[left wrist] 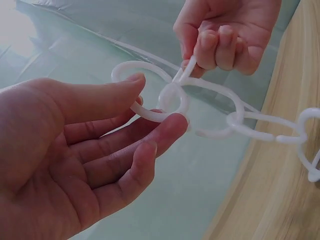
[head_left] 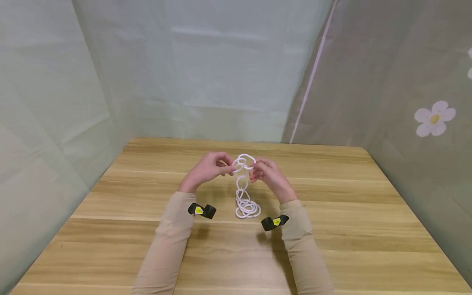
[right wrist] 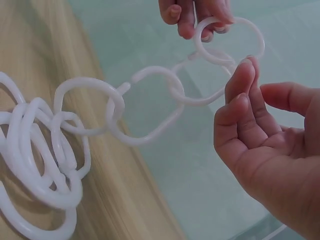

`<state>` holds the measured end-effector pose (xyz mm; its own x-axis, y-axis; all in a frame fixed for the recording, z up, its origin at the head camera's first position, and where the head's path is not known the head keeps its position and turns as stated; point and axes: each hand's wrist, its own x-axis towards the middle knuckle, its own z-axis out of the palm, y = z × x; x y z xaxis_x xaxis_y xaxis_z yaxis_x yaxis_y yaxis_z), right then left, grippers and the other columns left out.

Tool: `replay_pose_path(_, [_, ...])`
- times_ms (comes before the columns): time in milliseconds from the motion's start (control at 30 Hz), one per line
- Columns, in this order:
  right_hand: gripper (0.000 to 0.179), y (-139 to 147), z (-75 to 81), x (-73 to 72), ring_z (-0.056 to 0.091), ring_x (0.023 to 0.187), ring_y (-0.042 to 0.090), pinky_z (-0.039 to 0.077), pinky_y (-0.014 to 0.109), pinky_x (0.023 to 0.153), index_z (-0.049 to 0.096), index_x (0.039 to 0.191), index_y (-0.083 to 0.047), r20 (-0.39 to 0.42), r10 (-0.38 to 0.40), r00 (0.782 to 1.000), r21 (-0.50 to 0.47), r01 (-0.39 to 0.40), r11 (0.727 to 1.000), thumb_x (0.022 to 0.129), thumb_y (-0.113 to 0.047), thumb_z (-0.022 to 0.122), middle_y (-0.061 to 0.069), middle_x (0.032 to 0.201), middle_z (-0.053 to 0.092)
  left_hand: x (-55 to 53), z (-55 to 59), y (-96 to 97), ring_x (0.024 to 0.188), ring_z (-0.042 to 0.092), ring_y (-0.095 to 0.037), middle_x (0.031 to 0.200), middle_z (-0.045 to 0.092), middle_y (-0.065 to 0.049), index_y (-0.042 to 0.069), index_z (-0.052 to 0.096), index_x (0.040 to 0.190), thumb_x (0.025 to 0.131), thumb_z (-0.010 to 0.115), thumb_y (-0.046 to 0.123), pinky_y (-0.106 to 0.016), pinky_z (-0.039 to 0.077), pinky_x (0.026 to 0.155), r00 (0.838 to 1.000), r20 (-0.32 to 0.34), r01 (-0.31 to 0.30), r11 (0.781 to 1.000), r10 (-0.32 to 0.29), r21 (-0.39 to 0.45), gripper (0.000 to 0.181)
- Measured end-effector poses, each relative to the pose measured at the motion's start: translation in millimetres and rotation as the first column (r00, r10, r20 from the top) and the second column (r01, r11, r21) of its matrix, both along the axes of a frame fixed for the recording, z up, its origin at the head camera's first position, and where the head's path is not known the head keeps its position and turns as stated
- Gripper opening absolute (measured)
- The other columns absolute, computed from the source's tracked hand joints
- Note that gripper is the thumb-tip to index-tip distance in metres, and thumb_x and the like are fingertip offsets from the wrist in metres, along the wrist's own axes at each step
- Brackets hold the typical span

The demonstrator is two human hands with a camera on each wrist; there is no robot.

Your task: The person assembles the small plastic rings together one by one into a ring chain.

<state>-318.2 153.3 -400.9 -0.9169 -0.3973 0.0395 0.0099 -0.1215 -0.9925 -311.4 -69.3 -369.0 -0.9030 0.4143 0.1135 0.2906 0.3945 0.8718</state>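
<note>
White plastic rings, some with a visible gap, are linked in a chain point(head_left: 241, 183). My left hand point(head_left: 210, 167) pinches one ring point(left wrist: 141, 64) near the chain's upper end between thumb and fingers. Opposite it, slightly to the right, my right hand point(head_left: 272, 177) pinches another white ring point(head_left: 248, 155) at its edge with the fingertips. These upper rings overlap, so how they interlock is hard to tell. Below the hands the chain hangs down to a heap of linked rings point(head_left: 248, 209) on the table. In the right wrist view, several loops point(right wrist: 42, 145) of that heap lie tangled.
The wood-grain table point(head_left: 121, 229) spreads around both forearms. Pale fabric point(head_left: 221, 73) hangs behind it and at the sides, with a flower print point(head_left: 435, 119) at the right. A black wrist camera point(head_left: 202, 210) sits on the left sleeve, another camera point(head_left: 274, 222) on the right.
</note>
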Motion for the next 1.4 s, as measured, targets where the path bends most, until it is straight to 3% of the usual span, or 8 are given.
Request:
replay_pose_path(267, [0.012, -1.9, 0.7, 1.3, 0.058, 0.062, 0.009, 0.050, 0.023, 0.065, 0.049, 0.097, 0.000, 0.042, 0.030, 0.999, -0.067, -0.027, 0.997, 0.099, -0.004, 0.038, -0.004, 0.068, 0.062, 1.8, -0.5, 6.0, 0.084, 0.071, -0.031, 0.091, 0.070, -0.016, 0.001, 0.064, 0.092, 0.090, 0.068, 0.012, -0.040, 0.055, 0.075, 1.000, -0.026, -0.014, 1.000, 0.014, -0.016, 0.013])
replay_pose_path(433, [0.012, -3.1, 0.6, 2.5, 0.058, 0.064, 0.009, 0.049, 0.023, 0.066, 0.051, 0.097, -0.003, 0.024, 0.058, 0.998, -0.047, -0.057, 0.997, 0.100, -0.005, 0.039, -0.003, 0.070, 0.062, 2.8, -0.3, 8.5, 0.078, 0.070, -0.025, 0.086, 0.070, -0.013, 0.002, 0.064, 0.090, 0.089, 0.069, 0.013, -0.029, 0.052, 0.069, 0.998, -0.068, -0.017, 0.999, 0.013, -0.047, 0.012])
replay_pose_path(567, [0.012, -3.2, 0.6, 3.0, 0.059, 0.066, 0.010, 0.049, 0.023, 0.067, 0.053, 0.100, -0.002, -0.011, 0.085, 0.996, 0.012, -0.084, 0.996, 0.101, -0.007, 0.042, -0.001, 0.072, 0.061, 4.0, 1.3, 7.6, 0.074, 0.065, -0.020, 0.082, 0.069, -0.009, 0.006, 0.066, 0.089, 0.089, 0.069, 0.017, -0.027, 0.047, 0.065, 0.993, -0.112, -0.045, 0.995, 0.036, -0.085, 0.011])
replay_pose_path(700, [0.015, -4.7, 1.7, 3.1, 0.060, 0.068, 0.012, 0.050, 0.027, 0.069, 0.054, 0.102, 0.002, -0.067, 0.099, 0.993, 0.132, -0.089, 0.987, 0.101, -0.011, 0.047, 0.000, 0.072, 0.061, 5.7, 3.8, 7.0, 0.076, 0.065, -0.024, 0.083, 0.069, -0.008, 0.008, 0.068, 0.091, 0.091, 0.068, 0.019, -0.028, 0.047, 0.064, 0.991, -0.125, -0.069, 0.992, 0.056, -0.104, 0.012])
replay_pose_path(933, [0.022, -7.1, 7.8, 5.8, 0.063, 0.066, 0.013, 0.055, 0.042, 0.074, 0.059, 0.097, 0.004, -0.195, 0.107, 0.975, 0.377, -0.026, 0.926, 0.101, -0.016, 0.050, 0.002, 0.073, 0.063, 7.5, 6.3, 6.3, 0.069, 0.064, -0.015, 0.084, 0.070, -0.010, 0.005, 0.069, 0.093, 0.091, 0.067, 0.017, -0.026, 0.046, 0.063, 0.989, -0.127, -0.085, 0.992, 0.073, -0.096, 0.013])
replay_pose_path(1100, [0.026, -6.9, 11.2, 9.0, 0.061, 0.065, 0.013, 0.053, 0.036, 0.069, 0.058, 0.094, 0.007, -0.217, 0.109, 0.970, 0.401, -0.013, 0.916, 0.101, -0.017, 0.049, 0.003, 0.073, 0.062, 7.9, 6.6, 7.2, 0.068, 0.064, -0.013, 0.083, 0.070, -0.010, 0.005, 0.069, 0.093, 0.091, 0.067, 0.018, -0.027, 0.046, 0.063, 0.989, -0.126, -0.086, 0.992, 0.074, -0.096, 0.013])
replay_pose_path(1267, [0.031, -2.5, 11.6, 9.5, 0.060, 0.066, 0.013, 0.048, 0.027, 0.066, 0.061, 0.095, 0.006, -0.253, 0.129, 0.959, 0.432, -0.007, 0.902, 0.103, -0.021, 0.048, 0.003, 0.073, 0.063, 7.2, 6.6, 8.3, 0.073, 0.066, -0.026, 0.080, 0.069, -0.010, 0.004, 0.069, 0.094, 0.092, 0.066, 0.016, -0.028, 0.045, 0.062, 0.990, -0.118, -0.082, 0.994, 0.073, -0.071, 0.012])
replay_pose_path(1400, [0.034, 3.0, 13.2, 9.8, 0.060, 0.068, 0.015, 0.048, 0.029, 0.068, 0.064, 0.096, 0.004, -0.284, 0.159, 0.946, 0.445, -0.017, 0.895, 0.103, -0.024, 0.047, 0.004, 0.073, 0.063, 7.3, 7.5, 8.3, 0.076, 0.067, -0.028, 0.082, 0.070, -0.010, 0.004, 0.069, 0.096, 0.092, 0.066, 0.017, -0.028, 0.046, 0.063, 0.991, -0.113, -0.079, 0.994, 0.070, -0.073, 0.014])
